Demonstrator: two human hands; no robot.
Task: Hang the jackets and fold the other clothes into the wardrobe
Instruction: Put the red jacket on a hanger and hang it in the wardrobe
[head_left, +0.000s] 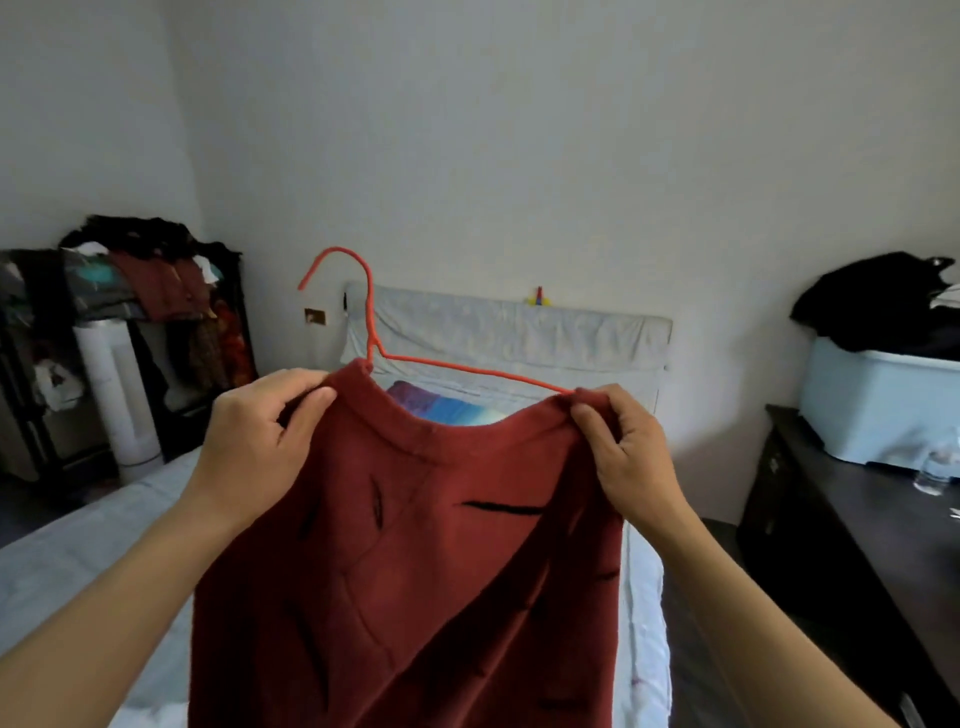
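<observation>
I hold a dark red fleecy garment (415, 571) with black dash marks up over the bed. My left hand (260, 441) pinches its left shoulder and my right hand (628, 447) pinches its right shoulder. An orange wire hanger (370, 312) sits inside the neckline, its hook sticking up and its right arm running to my right hand's fingers. The garment's lower part hangs out of view below.
A bed with a pale sheet (93, 545) lies below, its headboard (519, 332) against the wall. An open dark rack with piled clothes (150, 280) stands at the left. At the right, a dark dresser (852, 545) carries a pale blue bin (878, 415) with black clothes (878, 296).
</observation>
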